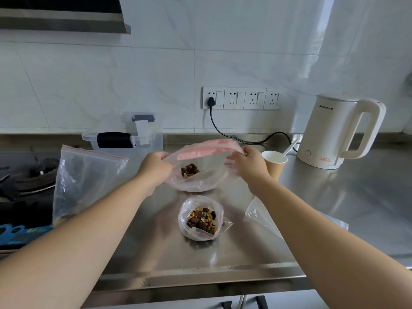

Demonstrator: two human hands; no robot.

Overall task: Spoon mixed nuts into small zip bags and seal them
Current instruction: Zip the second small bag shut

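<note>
One wide-angle view from the person's head looks forward and down across the counter [245, 248] toward the tiled wall [133, 81] at 12 o'clock. It sits close: both forearms stretch in from 7 and 5 o'clock, and the edges bend.

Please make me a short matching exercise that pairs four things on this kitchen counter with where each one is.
Things:
1. zip bag
2. open bag of nuts
3. paper cup
4. kettle

Places:
A. far right, by the wall
B. beside the right hand, a white spoon in it
C. held at its top by both the left hand and the right
D. standing alone on the steel counter, nearest the camera

Pairs: 1-C, 2-D, 3-B, 4-A
</note>
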